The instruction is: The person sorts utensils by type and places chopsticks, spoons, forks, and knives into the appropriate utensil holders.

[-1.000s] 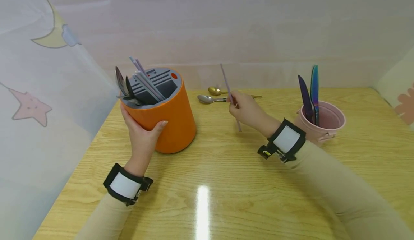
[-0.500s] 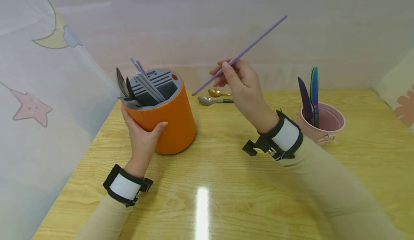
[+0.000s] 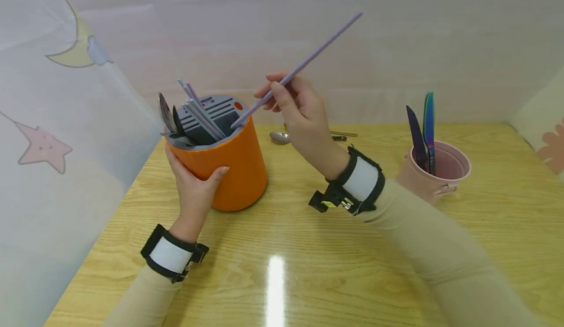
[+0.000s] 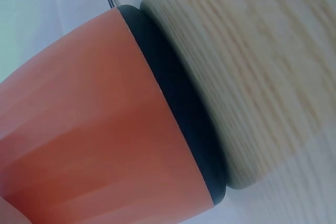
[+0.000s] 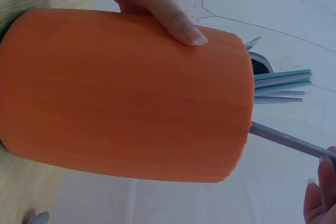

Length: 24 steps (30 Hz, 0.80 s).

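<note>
An orange utensil holder point(image 3: 240, 175) with a grey slotted top stands on the table at the left. My left hand point(image 3: 194, 192) grips its near left side, thumb across the front. Between thumb and fingers, my right hand point(image 3: 304, 124) pinches a lilac chopstick point(image 3: 326, 45) at a slant. The chopstick's lower end is at the holder's right rim, over the large open compartment; in the right wrist view that end is hidden behind the orange wall point(image 5: 126, 98). Several pale chopsticks point(image 3: 203, 119) and spoons point(image 3: 165, 113) stand in the holder.
Behind my right hand lie a silver spoon point(image 3: 279, 137) and a gold-coloured one, partly hidden, its handle point(image 3: 345, 133) showing. A pink bucket point(image 3: 416, 182) at the right holds a purple knife point(image 3: 415, 131) and a rainbow-coloured knife point(image 3: 429, 131). A cloth backdrop point(image 3: 396, 58) rises behind the table.
My right hand has lifted the lilac chopstick from near the spoons, tilted it over, and brought it left to the holder's rim. My left hand has stayed on the holder.
</note>
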{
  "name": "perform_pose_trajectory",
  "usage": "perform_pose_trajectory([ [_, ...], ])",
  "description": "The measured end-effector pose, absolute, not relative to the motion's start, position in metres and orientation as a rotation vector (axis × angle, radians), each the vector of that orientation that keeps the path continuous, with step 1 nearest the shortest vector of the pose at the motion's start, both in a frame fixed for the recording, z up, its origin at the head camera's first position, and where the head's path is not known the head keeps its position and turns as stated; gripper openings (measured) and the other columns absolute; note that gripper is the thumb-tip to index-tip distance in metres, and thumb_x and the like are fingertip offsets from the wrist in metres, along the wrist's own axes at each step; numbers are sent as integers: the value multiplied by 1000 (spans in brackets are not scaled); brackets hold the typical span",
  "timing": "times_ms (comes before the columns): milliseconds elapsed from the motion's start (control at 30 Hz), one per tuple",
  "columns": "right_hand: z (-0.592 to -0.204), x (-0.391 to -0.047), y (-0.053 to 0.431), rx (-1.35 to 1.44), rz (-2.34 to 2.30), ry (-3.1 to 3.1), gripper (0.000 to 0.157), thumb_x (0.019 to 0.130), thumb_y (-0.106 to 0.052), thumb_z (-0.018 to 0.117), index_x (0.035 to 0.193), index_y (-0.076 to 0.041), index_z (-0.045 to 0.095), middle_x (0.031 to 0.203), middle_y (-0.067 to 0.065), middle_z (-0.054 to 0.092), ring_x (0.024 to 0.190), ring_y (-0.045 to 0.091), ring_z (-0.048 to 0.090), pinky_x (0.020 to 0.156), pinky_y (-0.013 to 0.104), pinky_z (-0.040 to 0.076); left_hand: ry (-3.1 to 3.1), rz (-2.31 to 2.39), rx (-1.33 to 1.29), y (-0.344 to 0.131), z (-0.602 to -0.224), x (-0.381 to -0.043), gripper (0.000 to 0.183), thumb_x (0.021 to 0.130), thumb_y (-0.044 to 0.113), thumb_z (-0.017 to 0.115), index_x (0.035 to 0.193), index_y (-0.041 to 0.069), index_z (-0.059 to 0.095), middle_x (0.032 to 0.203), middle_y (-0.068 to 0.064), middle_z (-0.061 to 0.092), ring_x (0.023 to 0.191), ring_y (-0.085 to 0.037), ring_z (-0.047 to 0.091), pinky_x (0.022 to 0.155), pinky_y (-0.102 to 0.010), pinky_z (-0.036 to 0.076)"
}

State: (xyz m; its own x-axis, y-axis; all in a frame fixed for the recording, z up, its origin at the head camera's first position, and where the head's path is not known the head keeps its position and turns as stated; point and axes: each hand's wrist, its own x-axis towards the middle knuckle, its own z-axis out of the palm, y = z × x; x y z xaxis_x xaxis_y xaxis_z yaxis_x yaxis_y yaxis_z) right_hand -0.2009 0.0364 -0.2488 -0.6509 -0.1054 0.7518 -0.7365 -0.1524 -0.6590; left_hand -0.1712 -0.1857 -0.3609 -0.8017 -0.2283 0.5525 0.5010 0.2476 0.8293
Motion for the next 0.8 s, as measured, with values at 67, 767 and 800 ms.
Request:
perform_pose_trajectory([
  [67, -250, -201, 31, 969, 1848, -1760, 19, 102, 8, 45, 118, 15, 54, 103, 27, 67, 96, 25, 66, 84, 27, 53, -1943, -1600, -242, -186, -360, -171, 141, 62, 74, 79, 161, 13, -1, 161, 4, 24, 142, -18, 32, 119, -36, 26],
  [767, -260, -210, -2, 1050, 1541, -2158, 21, 96, 1, 65, 115, 9, 66, 104, 19, 71, 90, 25, 64, 82, 27, 54, -1995, -1526, -217, -184, -360, -169, 142, 64, 77, 75, 160, 7, -3, 164, -3, 19, 144, -20, 30, 121, -34, 24],
  [800, -260, -210, -2, 1052, 1538, -2166, 19, 96, 0, 64, 114, 9, 66, 102, 18, 71, 89, 24, 63, 82, 28, 54, -1993, -1523, -227, -184, -361, -169, 141, 64, 76, 75, 160, 7, -3, 163, -3, 19, 144, -20, 30, 121, -34, 24],
])
